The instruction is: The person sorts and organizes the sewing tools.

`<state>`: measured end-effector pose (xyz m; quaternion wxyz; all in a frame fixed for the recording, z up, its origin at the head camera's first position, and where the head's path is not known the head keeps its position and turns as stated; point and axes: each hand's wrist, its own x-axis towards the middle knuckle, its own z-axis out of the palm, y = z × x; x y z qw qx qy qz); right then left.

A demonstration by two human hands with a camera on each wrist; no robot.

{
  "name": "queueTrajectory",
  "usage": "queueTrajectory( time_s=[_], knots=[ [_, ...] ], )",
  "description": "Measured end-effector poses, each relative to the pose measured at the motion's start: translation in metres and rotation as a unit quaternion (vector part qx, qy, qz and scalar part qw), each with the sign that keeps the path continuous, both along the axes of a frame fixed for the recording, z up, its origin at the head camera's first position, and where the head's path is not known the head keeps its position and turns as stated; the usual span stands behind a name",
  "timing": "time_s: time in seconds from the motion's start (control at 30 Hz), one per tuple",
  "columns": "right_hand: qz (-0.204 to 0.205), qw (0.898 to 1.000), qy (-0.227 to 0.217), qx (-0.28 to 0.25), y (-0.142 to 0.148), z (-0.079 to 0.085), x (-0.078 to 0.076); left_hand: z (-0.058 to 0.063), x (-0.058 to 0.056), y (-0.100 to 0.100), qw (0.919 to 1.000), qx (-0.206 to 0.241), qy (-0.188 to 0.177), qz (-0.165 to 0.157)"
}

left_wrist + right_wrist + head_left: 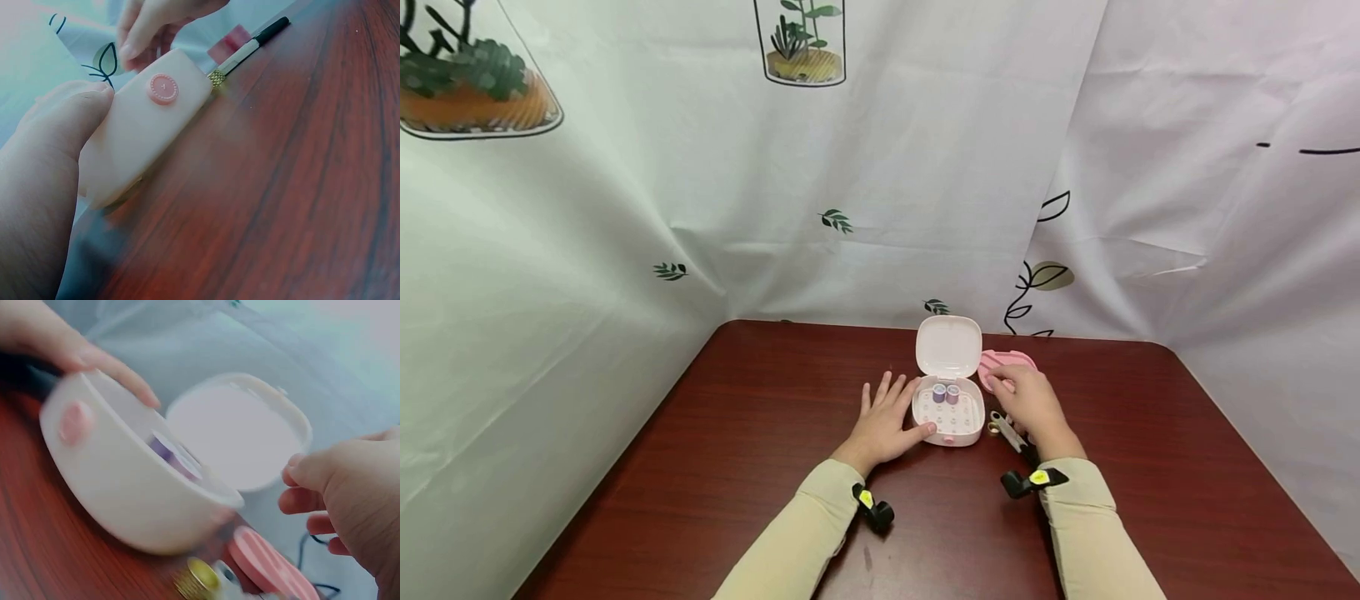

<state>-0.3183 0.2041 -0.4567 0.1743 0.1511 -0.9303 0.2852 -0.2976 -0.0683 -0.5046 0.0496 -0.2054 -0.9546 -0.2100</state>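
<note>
A white sewing box [949,437] stands on the table with its lid [949,347] raised at the back. Two thread spools [946,393] in purple tones sit side by side in it, near the hinge. My left hand [886,421] lies along the box's left side, fingers spread straight and thumb at the front corner by the pink button [163,89]. To the box's right, my right hand [1028,406] hovers close over a pink tray [1006,360]. Its fingers [312,472] are loosely bent, with nothing visible between them.
A gold thimble [199,579] lies beside the box's right side. Next to it is a slim pale tool [1009,431] with a black end, partly under my right wrist. Printed white cloth [880,167] hangs behind the dark red wooden table [790,375].
</note>
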Motion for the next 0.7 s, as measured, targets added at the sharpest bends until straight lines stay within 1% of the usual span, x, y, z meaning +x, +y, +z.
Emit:
queueTrajectory(
  time_s=[0.13, 0.3, 0.4, 0.53, 0.7],
  knots=[
    [0.002, 1.0, -0.015, -0.003, 0.021, -0.003, 0.001, -0.001, -0.001, -0.002, 1.0, 0.003, -0.003, 0.0],
    [0.03, 0.999, -0.021, -0.022, 0.042, -0.009, 0.003, -0.002, -0.003, -0.002, 1.0, 0.004, -0.005, -0.001],
    [0.044, 0.998, -0.022, -0.026, 0.053, -0.015, 0.006, -0.001, -0.002, -0.002, 1.0, 0.004, -0.008, -0.002],
    [0.06, 0.998, -0.014, -0.02, 0.063, -0.021, 0.011, -0.001, -0.001, -0.002, 1.0, 0.003, -0.007, -0.002],
    [0.082, 0.997, -0.005, -0.012, 0.068, -0.029, 0.014, 0.0, -0.001, -0.002, 1.0, 0.001, -0.004, 0.001]
  ],
)
